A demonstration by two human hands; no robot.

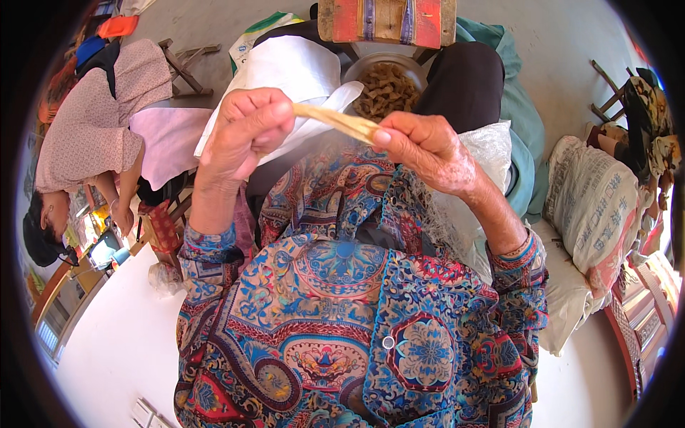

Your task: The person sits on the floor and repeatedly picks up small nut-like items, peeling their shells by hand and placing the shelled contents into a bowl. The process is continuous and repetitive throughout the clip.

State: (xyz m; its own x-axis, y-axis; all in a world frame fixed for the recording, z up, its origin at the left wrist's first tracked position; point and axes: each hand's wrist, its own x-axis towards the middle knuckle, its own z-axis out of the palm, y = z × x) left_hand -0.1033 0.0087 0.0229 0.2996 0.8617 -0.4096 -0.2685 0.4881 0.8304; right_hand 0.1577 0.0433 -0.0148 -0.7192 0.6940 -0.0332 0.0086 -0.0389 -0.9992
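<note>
A flat, straw-coloured strip (334, 120), perhaps of plant fibre, spans the gap between my hands above my lap. Its left end is pinched between the thumb and curled fingers of my left hand (243, 131). My right hand (428, 150) grips the other end between thumb and forefinger. Beyond the strip, between my knees, sits a round metal bowl (417, 68) holding many short brown pieces (386, 92). A white cloth (297, 67) covers my left thigh.
A red-painted wooden bench (387, 21) with straps stands over the bowl's far edge. Stuffed woven sacks (591, 208) bearing writing lie at right, near another person (642, 123). At left sits a person (91, 128) beside a wooden folding stool (184, 67).
</note>
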